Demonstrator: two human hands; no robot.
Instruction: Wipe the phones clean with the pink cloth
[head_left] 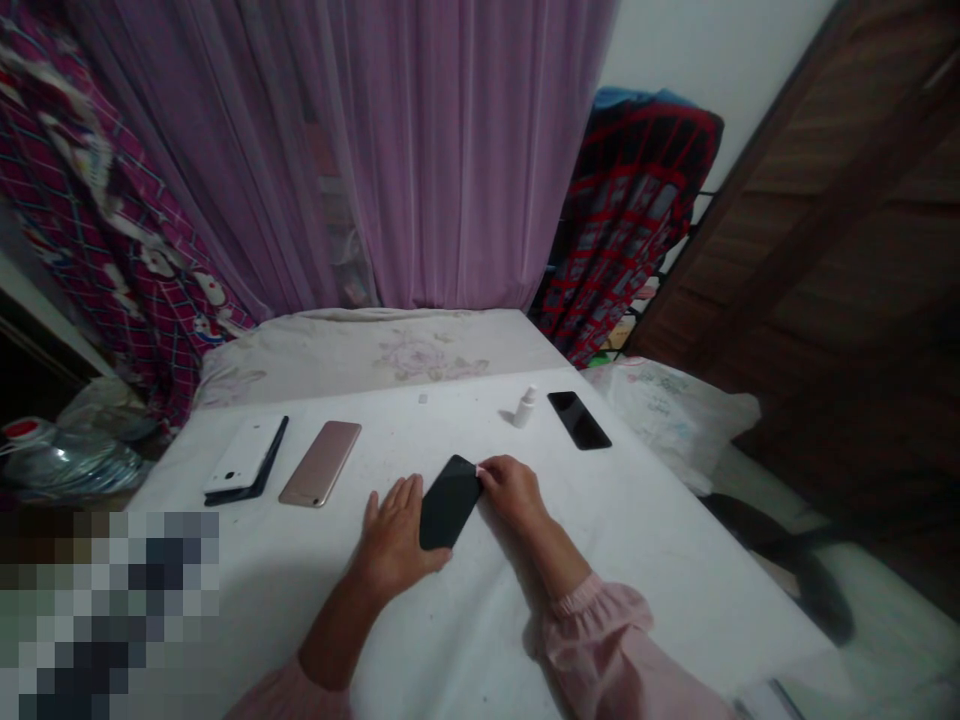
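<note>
A dark smartphone [451, 505] lies screen up on the white cloth, tilted a little to the right. My left hand [394, 540] grips it along its left side, with the thumb at the lower edge and the fingers at the upper left. At the phone's upper right edge, my right hand [514, 490] is closed in a pinch. A tiny pale bit shows at those fingertips, too small to name. To the right of the phone and farther back stands a small white spray bottle [526, 408].
Another black phone [580, 420] lies at the right edge of the white-covered table [300, 590]. On the left are a rose-gold phone [322, 463] and a white phone [241, 455] resting on a dark one. A small pale square [423, 399] lies farther back. Purple curtains [450, 150] hang behind.
</note>
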